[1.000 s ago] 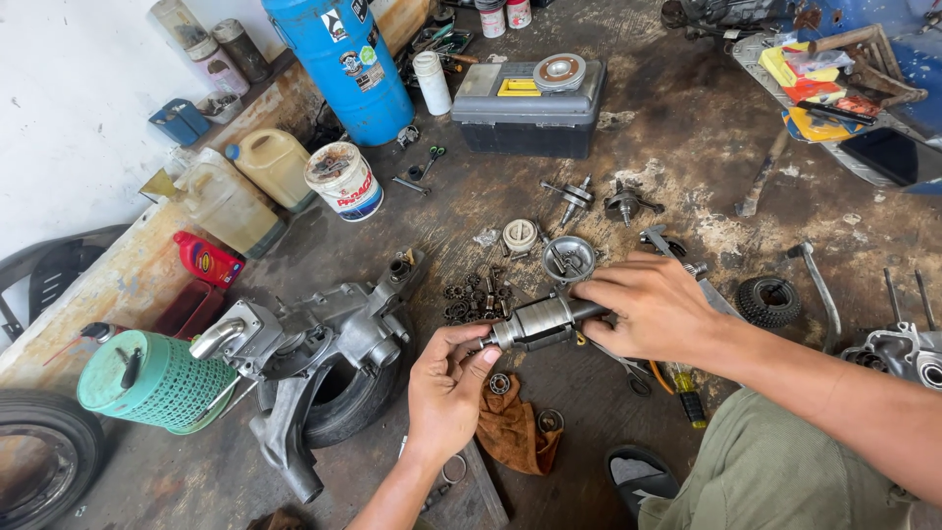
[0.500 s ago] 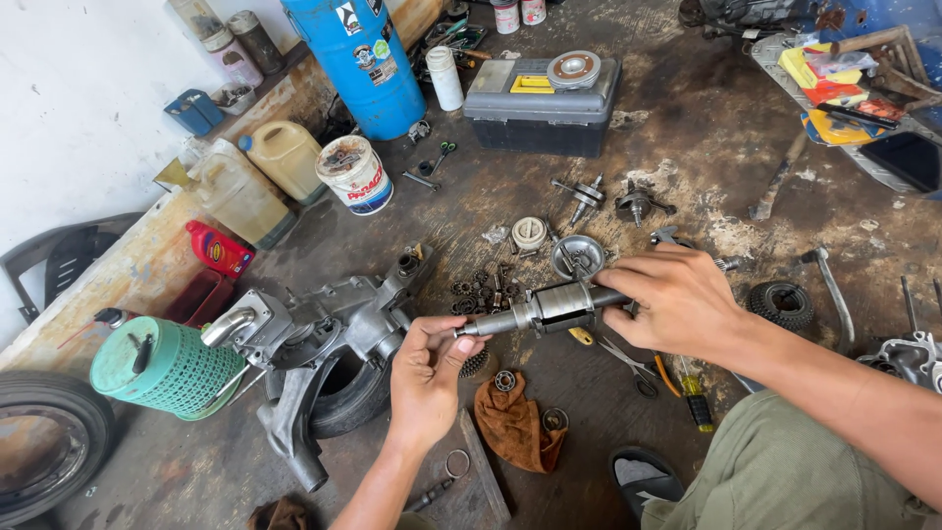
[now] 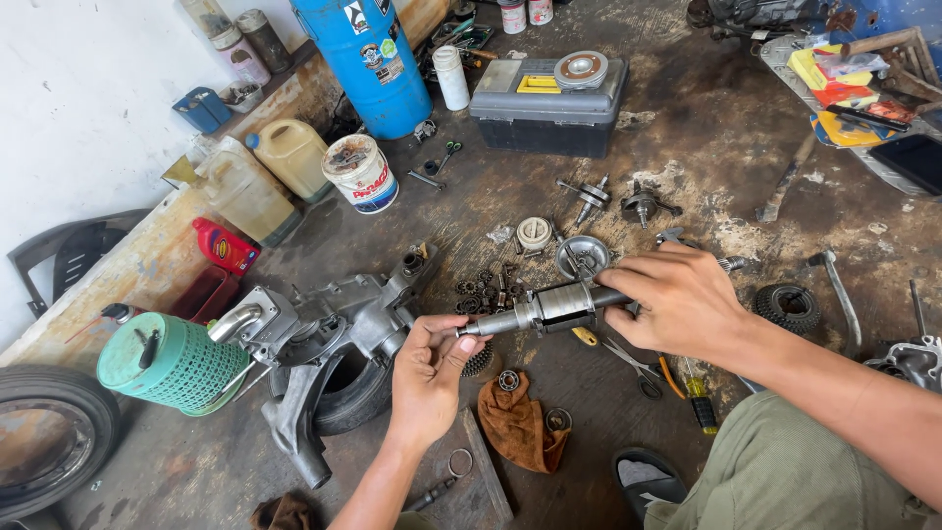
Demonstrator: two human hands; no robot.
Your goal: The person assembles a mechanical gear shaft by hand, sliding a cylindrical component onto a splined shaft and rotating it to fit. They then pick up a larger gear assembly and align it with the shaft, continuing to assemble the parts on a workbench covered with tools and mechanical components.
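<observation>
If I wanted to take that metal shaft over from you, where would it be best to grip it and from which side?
Probably the thick ribbed collar in the middle of the metal shaft, approached from above. The shaft lies nearly level above the floor, the left hand pinches its thin end and the right hand wraps the other end, so only the middle is bare, and it is the widest part.

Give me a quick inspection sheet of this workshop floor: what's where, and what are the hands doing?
Surface: stained, oily concrete floor.
Job's things: metal shaft held level above the floor.
Clutter: engine casing, brown rag, grey toolbox, blue drum, green basket, loose gears and bearings.
Grippers: left hand pinches the shaft's tip; right hand grips its other end.
Cables: nothing seen.
Surroundings: white wall, tyre lower left.
</observation>
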